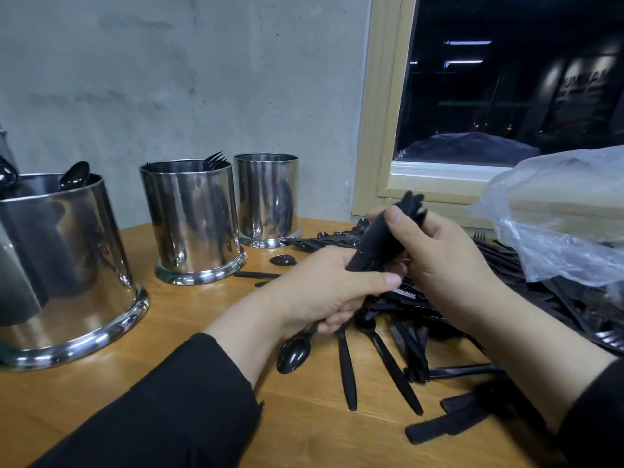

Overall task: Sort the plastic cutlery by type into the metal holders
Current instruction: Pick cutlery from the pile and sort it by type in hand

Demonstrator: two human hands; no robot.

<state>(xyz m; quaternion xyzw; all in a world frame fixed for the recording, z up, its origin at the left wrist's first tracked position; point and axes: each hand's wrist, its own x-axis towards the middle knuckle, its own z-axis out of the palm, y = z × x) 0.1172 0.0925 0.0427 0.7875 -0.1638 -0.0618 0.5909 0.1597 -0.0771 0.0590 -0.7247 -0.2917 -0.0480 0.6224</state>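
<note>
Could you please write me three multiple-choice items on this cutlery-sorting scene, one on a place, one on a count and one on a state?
1. Where do fork tines poke out?
A. the middle holder
B. the far holder
C. the plastic bag

2. How many metal holders stand on the table?
A. two
B. three
C. five

3. What are the hands doing?
A. resting flat on the table
B. both gripping a bundle of black cutlery
C. lifting a holder

Answers:
1 A: tines show above the middle holder rim.
2 B: it stands between the near holder and the far holder.
3 B: the left hand and right hand clasp the bundle.
</note>
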